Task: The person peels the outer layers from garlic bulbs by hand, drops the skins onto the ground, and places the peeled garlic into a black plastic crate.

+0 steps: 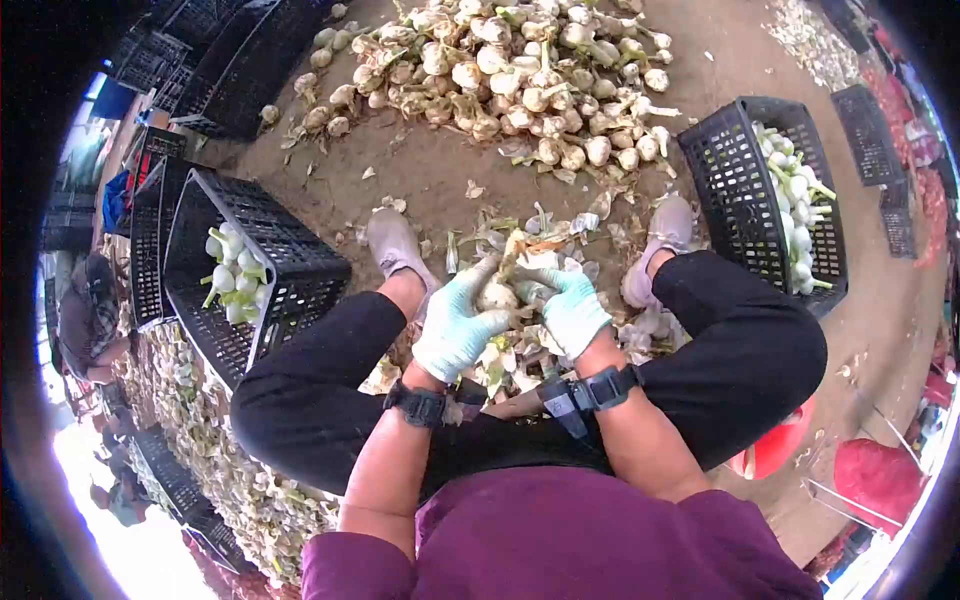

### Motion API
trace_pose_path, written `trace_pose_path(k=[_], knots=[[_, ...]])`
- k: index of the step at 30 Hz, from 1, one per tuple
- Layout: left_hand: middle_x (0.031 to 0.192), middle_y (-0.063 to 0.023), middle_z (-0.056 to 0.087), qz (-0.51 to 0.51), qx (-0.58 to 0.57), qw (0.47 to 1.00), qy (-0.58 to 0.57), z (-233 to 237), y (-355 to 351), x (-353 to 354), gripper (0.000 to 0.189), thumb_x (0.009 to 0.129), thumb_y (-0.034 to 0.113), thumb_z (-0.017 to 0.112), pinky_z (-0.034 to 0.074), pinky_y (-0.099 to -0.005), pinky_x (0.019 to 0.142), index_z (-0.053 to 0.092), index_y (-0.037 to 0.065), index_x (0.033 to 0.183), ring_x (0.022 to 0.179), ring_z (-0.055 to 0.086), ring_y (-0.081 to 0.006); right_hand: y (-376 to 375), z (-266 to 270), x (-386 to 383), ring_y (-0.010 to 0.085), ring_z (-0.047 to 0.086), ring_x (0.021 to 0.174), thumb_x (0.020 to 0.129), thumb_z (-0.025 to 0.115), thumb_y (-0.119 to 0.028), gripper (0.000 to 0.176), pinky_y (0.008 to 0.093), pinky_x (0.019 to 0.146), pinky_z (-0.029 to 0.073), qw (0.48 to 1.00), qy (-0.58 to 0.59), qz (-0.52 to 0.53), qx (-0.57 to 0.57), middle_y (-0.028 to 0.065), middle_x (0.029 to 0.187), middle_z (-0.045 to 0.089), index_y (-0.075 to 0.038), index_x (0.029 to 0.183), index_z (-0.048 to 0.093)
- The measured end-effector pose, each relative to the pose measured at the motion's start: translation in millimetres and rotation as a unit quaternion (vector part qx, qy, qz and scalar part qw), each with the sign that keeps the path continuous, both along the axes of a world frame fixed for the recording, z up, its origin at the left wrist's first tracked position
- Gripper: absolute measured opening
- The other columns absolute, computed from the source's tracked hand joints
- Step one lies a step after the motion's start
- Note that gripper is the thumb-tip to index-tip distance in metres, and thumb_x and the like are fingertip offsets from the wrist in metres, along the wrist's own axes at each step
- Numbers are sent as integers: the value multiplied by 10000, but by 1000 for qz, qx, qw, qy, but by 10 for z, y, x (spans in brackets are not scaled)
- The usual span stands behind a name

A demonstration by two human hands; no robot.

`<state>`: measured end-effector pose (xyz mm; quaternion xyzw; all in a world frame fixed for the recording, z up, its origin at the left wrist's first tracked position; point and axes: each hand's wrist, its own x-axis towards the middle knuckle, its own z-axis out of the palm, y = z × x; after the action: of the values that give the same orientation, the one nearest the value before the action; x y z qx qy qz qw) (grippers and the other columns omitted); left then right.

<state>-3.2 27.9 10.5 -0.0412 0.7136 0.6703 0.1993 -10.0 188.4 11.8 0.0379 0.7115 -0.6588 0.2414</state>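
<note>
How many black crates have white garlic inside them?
2. The left crate stands by the person's left knee, the right crate by the right foot. Other crates at the edges may hold some too; their insides are hidden.

The gloved left hand (455, 330) and right hand (572, 312) are covering most of the garlic bulb (497, 295). The garlic pile (520, 70) is running off the top edge. A thigh (750, 350) is hiding a red object (778, 450), lower right.

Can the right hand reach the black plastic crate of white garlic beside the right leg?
Probably yes: the black plastic crate stands open, close beyond the right leg. But the right hand and left hand both hold a pale garlic bulb.
</note>
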Motion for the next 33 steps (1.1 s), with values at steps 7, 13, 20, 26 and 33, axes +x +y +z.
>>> trace_pose_path(k=[7,13,20,26,33], knots=[[1153,-197,453,-100,-98,987,72,72,4,23,633,591,112,628,350,-305,897,406,-31,1167,1073,449,-273,-90,-2,39,230,545,800,759,572,-168,265,315,707,421,994,78,-15,69,138,898,588,-4,966,546],[1104,-136,491,-97,10,995,-32,53,-107,38,669,621,43,627,384,-261,837,344,-36,1221,986,476,-183,-60,-88,124,277,546,777,648,559,-110,255,354,672,426,942,300,14,149,125,846,579,-57,893,606],[1082,-129,508,-47,205,969,-130,68,-153,9,721,627,71,651,458,-258,727,299,-27,1249,882,540,-180,-35,7,59,288,532,681,744,532,-114,163,331,632,432,916,295,83,257,157,739,569,-1,855,572],[1070,-172,479,45,527,814,-241,-14,-64,44,612,755,257,529,496,-309,540,252,62,1265,779,569,-248,-161,147,53,275,542,664,713,479,-16,158,316,614,426,955,235,-103,149,156,724,572,22,831,575],[1028,-93,499,183,327,923,-90,-29,132,143,480,780,168,552,473,-266,611,349,2,1183,816,538,-174,-183,149,94,209,550,641,706,522,-33,127,294,573,437,964,181,-136,141,108,711,564,19,819,548]])
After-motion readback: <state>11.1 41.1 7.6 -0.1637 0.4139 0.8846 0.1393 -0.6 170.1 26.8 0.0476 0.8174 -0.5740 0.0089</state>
